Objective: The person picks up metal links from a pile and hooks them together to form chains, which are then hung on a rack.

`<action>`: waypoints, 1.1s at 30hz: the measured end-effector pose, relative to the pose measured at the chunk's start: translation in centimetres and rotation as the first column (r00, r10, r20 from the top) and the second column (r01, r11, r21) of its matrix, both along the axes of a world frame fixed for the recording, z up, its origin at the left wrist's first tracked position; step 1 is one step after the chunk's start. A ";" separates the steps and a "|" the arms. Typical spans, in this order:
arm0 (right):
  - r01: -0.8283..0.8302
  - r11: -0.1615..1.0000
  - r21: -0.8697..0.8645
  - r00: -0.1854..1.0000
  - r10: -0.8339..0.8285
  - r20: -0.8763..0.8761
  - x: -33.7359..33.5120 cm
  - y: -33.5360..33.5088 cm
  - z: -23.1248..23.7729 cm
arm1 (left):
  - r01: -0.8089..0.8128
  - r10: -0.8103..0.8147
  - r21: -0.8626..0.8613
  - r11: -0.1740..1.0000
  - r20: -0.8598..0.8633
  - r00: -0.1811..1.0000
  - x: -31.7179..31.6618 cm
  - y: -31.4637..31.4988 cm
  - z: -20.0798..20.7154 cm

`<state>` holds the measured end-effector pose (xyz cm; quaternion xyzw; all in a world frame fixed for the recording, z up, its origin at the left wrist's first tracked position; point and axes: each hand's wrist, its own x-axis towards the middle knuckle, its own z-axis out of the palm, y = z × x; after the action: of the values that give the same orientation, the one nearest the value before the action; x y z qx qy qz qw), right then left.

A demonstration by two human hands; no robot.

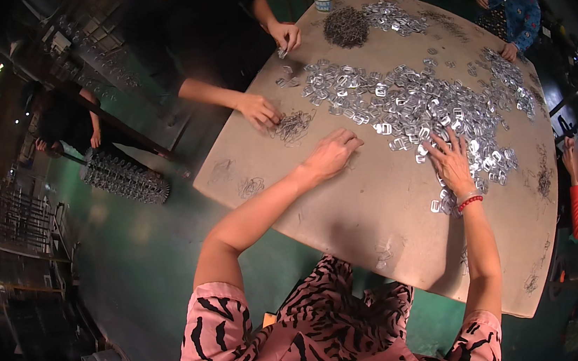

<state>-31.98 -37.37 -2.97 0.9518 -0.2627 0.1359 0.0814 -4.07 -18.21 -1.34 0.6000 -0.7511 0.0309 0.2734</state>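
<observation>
A broad heap of shiny metal buckles (400, 102), small flat frames with a bar, covers the middle of the tabletop. My right hand (452, 163) rests palm down on the near side of this heap, its fingers spread over the buckles. Left of the heap, my left hand (333, 153) is low over the bare tabletop (320, 205) with its fingers bent and pressed together. Whatever they hold, if anything, is hidden under them. A small pile of thin wire pieces (292, 127) lies just beyond my left hand.
Across the left corner, a co-worker's hand (258, 112) touches the wire pile; their other hand (286, 36) holds something small. Farther back are a dark heap of wire parts (346, 28), a paper cup (324, 1) and more buckles (395, 18). Other people are around the table.
</observation>
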 end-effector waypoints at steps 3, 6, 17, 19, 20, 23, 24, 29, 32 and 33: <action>-0.174 0.960 0.218 0.984 0.178 -0.003 0.9 0.4 2.7 | -0.163 0.167 0.039 0.986 -0.149 0.975 1.6 -3.2 -3.5; -0.264 0.900 0.346 0.956 0.197 0.217 3.7 -0.8 6.6 | -0.371 0.376 0.117 0.921 -0.515 0.770 0.4 -7.6 -4.4; -0.234 0.198 0.952 0.802 -0.515 0.304 33.0 -12.9 5.7 | -0.350 0.273 0.008 0.937 -0.644 0.714 -0.9 -9.5 -6.0; -0.300 0.227 0.926 0.750 -0.544 0.376 37.5 -14.6 4.1 | -0.341 0.293 0.051 0.939 -0.639 0.711 -0.6 -9.6 -6.2; -0.311 0.266 0.912 0.716 -0.565 0.409 39.5 -15.6 2.9 | -0.337 0.313 0.082 0.938 -0.623 0.717 -0.5 -9.6 -6.4; -0.110 0.493 0.863 0.587 -0.669 0.457 44.0 -18.7 -0.9 | -0.334 0.291 0.065 0.940 -0.661 0.691 0.4 -9.3 -5.8; -0.150 0.497 0.855 0.533 -0.688 0.493 44.5 -19.6 -1.5 | -0.347 0.303 0.066 0.936 -0.656 0.691 0.6 -9.2 -5.6; -0.529 0.400 0.749 0.281 -0.750 0.599 43.8 -20.9 -1.9 | -0.383 0.314 0.066 0.922 -0.707 0.634 0.7 -9.4 -5.5; -0.688 0.255 0.680 0.229 -0.813 0.536 41.8 -21.7 -1.4 | -0.382 0.312 0.071 0.921 -0.722 0.617 0.6 -9.8 -5.6; -0.733 0.170 0.658 0.229 -0.850 0.474 41.2 -22.0 -1.5 | -0.389 0.301 0.054 0.920 -0.732 0.611 0.6 -9.8 -5.6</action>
<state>9.27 -59.42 -4.47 0.3807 -0.3176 0.4755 -0.7267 -3.50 -28.06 -6.89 0.6792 -0.4472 -0.1164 0.5703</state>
